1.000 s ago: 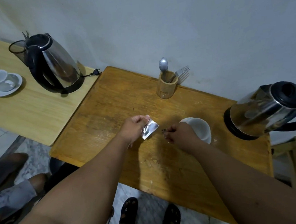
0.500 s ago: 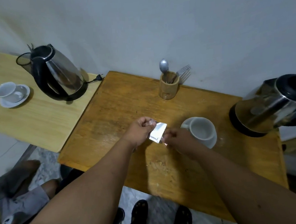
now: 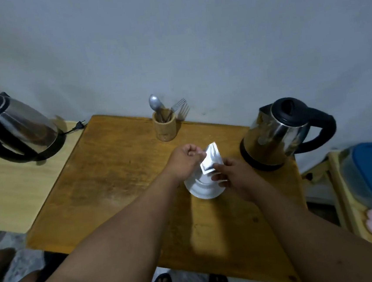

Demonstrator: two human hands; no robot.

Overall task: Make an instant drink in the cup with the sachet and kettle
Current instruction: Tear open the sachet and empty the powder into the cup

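The silver sachet (image 3: 211, 158) is pinched by the left hand (image 3: 183, 161) and right hand (image 3: 231, 177) above the saucer (image 3: 202, 190), seemingly so its powder is emptied into the hidden cup.

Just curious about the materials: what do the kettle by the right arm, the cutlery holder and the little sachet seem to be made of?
The kettle looks like polished steel, since its body mirrors the room; its lid and handle look like matte black plastic. The cutlery holder appears to be bamboo or light wood, tan with an unglossed surface. The sachet, pinched by the left hand and right hand, looks like silvery foil, creased and shiny.
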